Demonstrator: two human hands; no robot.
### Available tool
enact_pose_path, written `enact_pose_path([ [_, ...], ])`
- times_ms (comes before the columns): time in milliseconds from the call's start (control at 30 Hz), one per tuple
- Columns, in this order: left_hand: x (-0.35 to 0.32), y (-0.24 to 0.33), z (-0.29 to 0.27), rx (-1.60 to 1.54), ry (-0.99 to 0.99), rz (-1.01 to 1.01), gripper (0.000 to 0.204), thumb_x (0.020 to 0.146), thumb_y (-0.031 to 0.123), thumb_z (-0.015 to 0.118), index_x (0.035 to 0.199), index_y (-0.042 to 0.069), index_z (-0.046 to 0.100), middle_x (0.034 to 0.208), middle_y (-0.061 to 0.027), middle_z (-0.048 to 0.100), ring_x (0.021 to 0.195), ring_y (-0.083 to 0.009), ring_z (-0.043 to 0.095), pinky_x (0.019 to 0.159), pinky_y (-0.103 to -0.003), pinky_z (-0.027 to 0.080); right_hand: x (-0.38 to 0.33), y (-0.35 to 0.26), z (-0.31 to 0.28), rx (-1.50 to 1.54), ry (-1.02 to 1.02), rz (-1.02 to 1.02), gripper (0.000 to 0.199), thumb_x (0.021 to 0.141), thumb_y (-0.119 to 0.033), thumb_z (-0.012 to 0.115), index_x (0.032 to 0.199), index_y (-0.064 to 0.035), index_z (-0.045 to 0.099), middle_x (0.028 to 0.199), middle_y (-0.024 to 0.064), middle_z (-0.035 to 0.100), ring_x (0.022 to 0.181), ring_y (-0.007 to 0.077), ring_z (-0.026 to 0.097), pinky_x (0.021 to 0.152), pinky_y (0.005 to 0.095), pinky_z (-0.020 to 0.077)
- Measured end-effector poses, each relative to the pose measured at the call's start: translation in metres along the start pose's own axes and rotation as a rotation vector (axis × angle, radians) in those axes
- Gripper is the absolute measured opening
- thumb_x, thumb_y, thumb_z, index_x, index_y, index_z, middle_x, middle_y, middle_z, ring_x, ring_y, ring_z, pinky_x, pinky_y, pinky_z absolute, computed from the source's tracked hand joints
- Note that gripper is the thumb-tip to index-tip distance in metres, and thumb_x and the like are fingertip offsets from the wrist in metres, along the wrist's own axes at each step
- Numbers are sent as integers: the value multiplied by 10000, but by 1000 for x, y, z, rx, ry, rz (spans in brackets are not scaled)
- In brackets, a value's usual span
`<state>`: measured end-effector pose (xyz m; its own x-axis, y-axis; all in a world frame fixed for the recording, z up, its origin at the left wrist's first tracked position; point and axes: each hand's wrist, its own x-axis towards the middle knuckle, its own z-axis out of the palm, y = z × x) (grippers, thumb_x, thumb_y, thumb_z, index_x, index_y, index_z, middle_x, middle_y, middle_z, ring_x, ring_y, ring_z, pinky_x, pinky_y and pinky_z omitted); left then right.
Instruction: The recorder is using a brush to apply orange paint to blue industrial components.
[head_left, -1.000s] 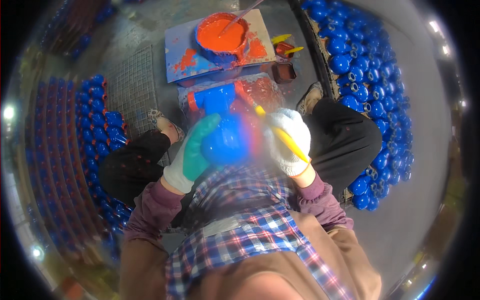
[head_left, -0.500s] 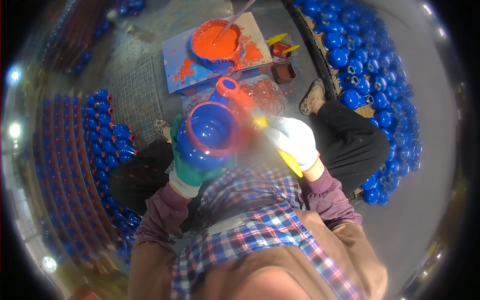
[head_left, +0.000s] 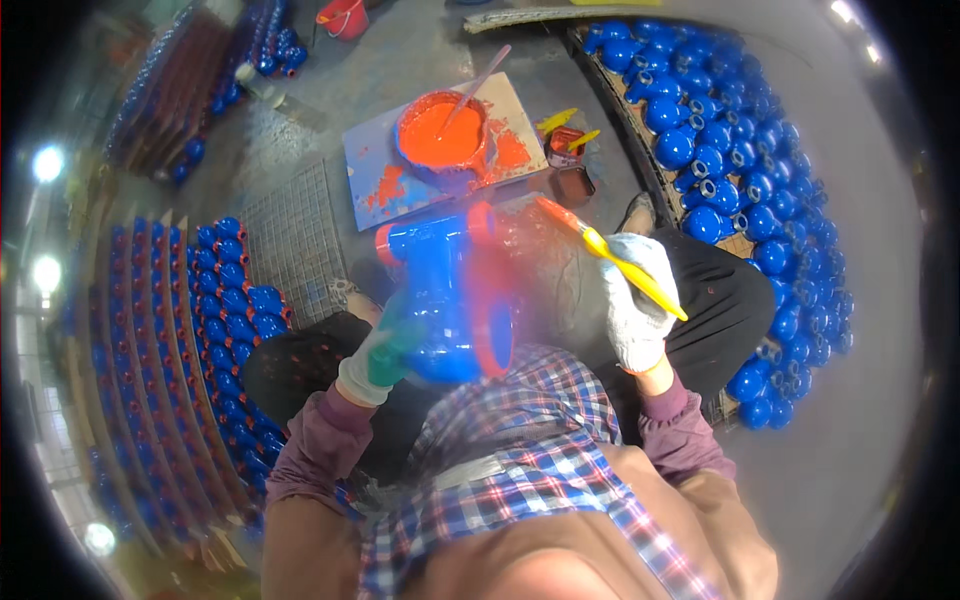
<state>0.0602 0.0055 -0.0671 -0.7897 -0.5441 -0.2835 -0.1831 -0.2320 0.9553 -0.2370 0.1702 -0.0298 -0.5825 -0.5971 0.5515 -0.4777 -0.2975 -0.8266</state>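
My left hand (head_left: 378, 358), in a green and white glove, is closed around a glossy blue pipe fitting (head_left: 437, 318) held above my lap. The fitting has red rims at its ends and lies tilted on its side; a blur covers part of its right side. In a white glove, my right hand (head_left: 640, 310) grips a paintbrush (head_left: 618, 262) with a yellow handle and orange-red bristles. The bristles point up and left, apart from the fitting. Farther off, a pot (head_left: 440, 178) of orange-red paint (head_left: 435, 125) has a stick standing in it.
The pot rests on a paint-spotted board (head_left: 365, 185). Right of it are a small tin (head_left: 566, 152) with yellow-handled brushes and a dark container (head_left: 574, 186). Blue fittings (head_left: 712, 160) crowd the right; rows of red-rimmed ones (head_left: 235, 300) and wire mesh (head_left: 298, 235) lie left. A red bucket (head_left: 346, 20) stands far back.
The fitting has turned in my left hand, its wide opening swinging from facing up to facing right. My right hand with the paintbrush has moved right, away from the fitting.
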Motion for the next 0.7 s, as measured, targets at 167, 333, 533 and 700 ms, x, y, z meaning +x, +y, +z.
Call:
enact_pose_path([
  [167, 13, 83, 40, 581, -22, 379, 992, 546, 235, 890, 1391, 63, 400, 1267, -94, 533, 1132, -285, 561, 985, -428, 460, -4, -21, 0, 180, 149, 290, 302, 863, 59, 651, 1154, 3, 596, 1100, 79, 614, 1011, 151, 603, 876, 271, 485],
  [333, 28, 96, 38, 1022, 120, 752, 922, 565, 281, 894, 1351, 79, 458, 1232, -166, 554, 1124, -335, 570, 911, -450, 501, 11, -45, -13, 226, 169, 371, 299, 872, 61, 624, 1162, 4, 584, 1089, 74, 603, 982, 145, 597, 863, 266, 486],
  [533, 35, 101, 13, 1456, 153, 1047, 723, 661, 342, 814, 1269, 62, 541, 1298, -188, 554, 1112, -426, 581, 916, -530, 490, 39, -71, -21, 206, -31, 203, 284, 863, 91, 592, 1136, 14, 581, 1085, 95, 592, 969, 169, 609, 860, 272, 490],
  [700, 38, 94, 13, 1521, 108, 1037, 671, 713, 373, 749, 1283, 80, 549, 1325, -179, 542, 1156, -419, 555, 928, -534, 477, 59, -77, -11, 375, -238, 186, 259, 866, 68, 611, 1121, 24, 595, 1060, 119, 632, 975, 204, 654, 838, 304, 515],
])
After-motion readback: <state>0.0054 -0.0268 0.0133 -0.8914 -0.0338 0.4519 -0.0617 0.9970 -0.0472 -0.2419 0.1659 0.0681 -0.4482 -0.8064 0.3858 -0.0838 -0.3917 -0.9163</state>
